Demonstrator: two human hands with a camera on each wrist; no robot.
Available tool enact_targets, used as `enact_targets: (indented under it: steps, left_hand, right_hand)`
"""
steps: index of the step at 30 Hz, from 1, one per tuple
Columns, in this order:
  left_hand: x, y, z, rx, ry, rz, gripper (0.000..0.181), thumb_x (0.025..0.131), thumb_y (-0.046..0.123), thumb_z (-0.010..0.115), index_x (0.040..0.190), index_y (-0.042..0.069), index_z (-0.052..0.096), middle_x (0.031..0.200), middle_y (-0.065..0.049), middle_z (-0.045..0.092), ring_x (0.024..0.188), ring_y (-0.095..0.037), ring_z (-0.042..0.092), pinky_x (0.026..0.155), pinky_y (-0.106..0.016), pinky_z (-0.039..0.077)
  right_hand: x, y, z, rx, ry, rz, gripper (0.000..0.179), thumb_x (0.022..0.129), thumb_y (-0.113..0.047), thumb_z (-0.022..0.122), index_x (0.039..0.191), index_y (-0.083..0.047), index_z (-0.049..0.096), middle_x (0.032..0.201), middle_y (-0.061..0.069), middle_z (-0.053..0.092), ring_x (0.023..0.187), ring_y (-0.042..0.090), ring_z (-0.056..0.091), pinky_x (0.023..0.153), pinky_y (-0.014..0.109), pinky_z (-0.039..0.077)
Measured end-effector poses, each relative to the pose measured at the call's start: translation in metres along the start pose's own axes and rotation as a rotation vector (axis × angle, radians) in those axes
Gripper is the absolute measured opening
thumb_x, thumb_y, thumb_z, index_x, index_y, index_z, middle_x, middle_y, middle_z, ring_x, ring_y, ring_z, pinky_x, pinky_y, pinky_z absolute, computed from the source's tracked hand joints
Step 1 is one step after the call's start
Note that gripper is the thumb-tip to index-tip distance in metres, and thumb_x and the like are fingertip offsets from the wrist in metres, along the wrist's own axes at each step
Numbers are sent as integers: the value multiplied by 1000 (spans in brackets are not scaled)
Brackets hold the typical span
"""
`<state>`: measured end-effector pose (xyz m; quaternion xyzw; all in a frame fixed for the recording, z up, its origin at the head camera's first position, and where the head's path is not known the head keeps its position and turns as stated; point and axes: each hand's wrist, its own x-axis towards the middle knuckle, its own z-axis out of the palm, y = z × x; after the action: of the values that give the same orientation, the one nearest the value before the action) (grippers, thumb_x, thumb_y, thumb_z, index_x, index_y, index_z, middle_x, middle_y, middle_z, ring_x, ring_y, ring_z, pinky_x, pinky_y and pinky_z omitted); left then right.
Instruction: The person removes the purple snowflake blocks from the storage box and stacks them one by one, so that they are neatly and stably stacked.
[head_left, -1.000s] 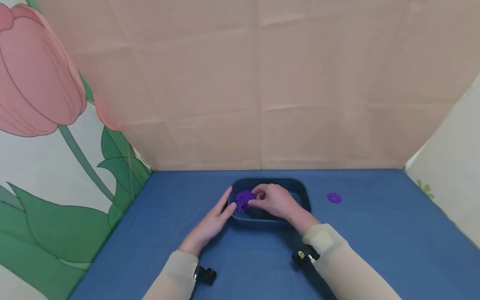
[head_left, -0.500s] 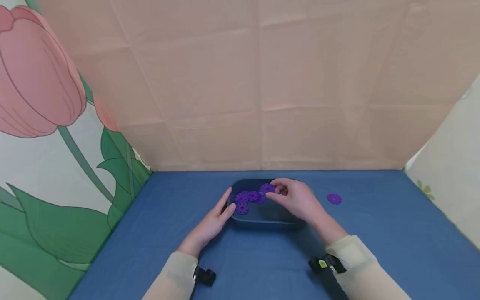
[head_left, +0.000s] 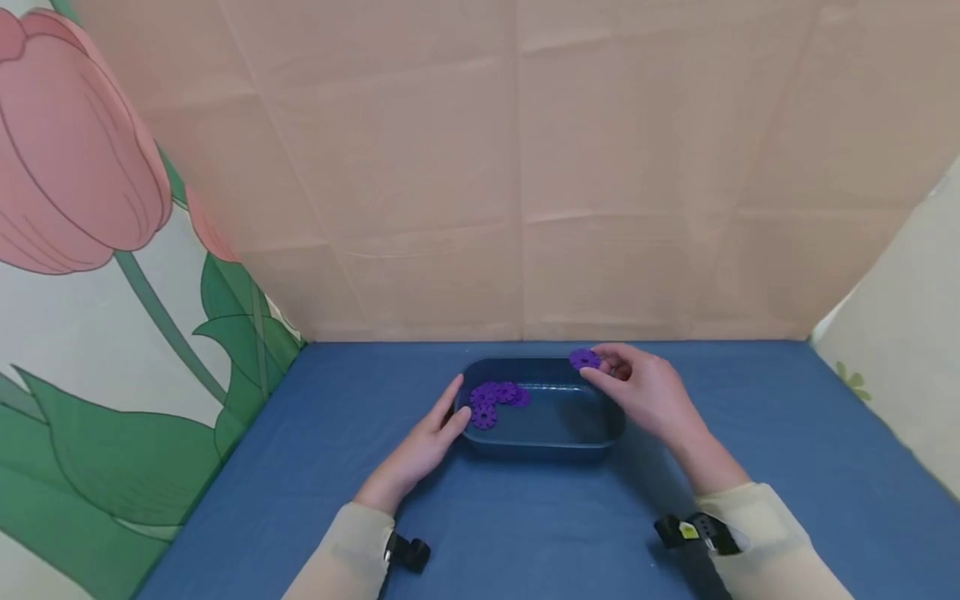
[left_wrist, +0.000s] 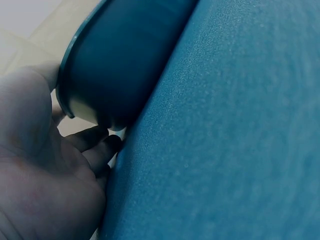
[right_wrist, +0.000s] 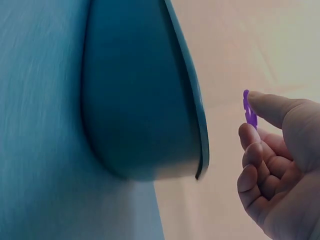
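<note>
A dark blue rectangular tray (head_left: pixel 558 421) stands on the blue cloth. Several purple snowflake building discs (head_left: pixel 485 416) lie bunched at its left end. My left hand (head_left: pixel 420 446) holds the tray's left end, thumb at the near corner; the left wrist view shows its fingers (left_wrist: pixel 100 145) bent against the tray's end (left_wrist: pixel 120 60). Between thumb and forefinger, my right hand (head_left: pixel 648 396) pinches one notched purple snowflake disc (head_left: pixel 582 359) above the tray's far right corner. That disc (right_wrist: pixel 250 112) appears edge-on in the right wrist view, the other fingers curled below it.
Blue cloth (head_left: pixel 525 525) covers the table, up to a beige hanging backdrop (head_left: pixel 517 208). A tulip-printed panel (head_left: pixel 82 150) borders the left side, and a pale one (head_left: pixel 907 333) the right. Straps with small cameras (head_left: pixel 408 552) sit on both wrists.
My right hand has lifted a purple snowflake disc out of the tray and moved right with it. It now covers the loose disc's spot on the cloth. The left hand stays put.
</note>
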<state>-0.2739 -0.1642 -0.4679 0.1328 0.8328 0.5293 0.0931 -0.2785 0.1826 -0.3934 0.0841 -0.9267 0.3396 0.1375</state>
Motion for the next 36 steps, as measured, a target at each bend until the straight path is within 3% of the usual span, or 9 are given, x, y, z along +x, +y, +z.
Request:
enact_targets:
  steps: [13, 19, 27, 36]
  left_hand:
    - [-1, 3, -1, -4, 10, 2, 63, 92, 69, 43, 146, 61, 13, 156, 23, 14, 145, -14, 11, 115, -54, 13]
    - [-3, 4, -2, -4, 12, 1, 62, 93, 68, 43, 146, 60, 12, 157, 20, 14, 146, -17, 11, 114, -56, 12]
    - [-5, 5, -3, -10, 5, -5, 62, 95, 64, 43, 148, 58, 11, 157, 21, 12, 146, -17, 10, 114, -55, 13]
    - [-6, 5, -4, -30, -1, 0, 63, 94, 64, 44, 148, 57, 11, 157, 20, 11, 146, -16, 8, 115, -55, 12]
  right_hand:
    - [7, 40, -26, -24, 64, 52, 58, 86, -61, 63, 125, -17, 63, 97, 4, 64, 86, 22, 57, 62, 35, 48]
    - [6, 58, -33, -23, 42, 100, 65, 88, -60, 61, 132, -12, 60, 103, 11, 65, 92, 27, 57, 63, 34, 50]
    - [6, 79, -37, -38, 10, 115, 67, 88, -60, 62, 129, -7, 61, 107, 17, 66, 93, 29, 58, 68, 40, 51]
    - [4, 103, -39, -50, -26, 117, 63, 88, -59, 62, 123, -6, 62, 99, 12, 65, 87, 28, 57, 66, 34, 47]
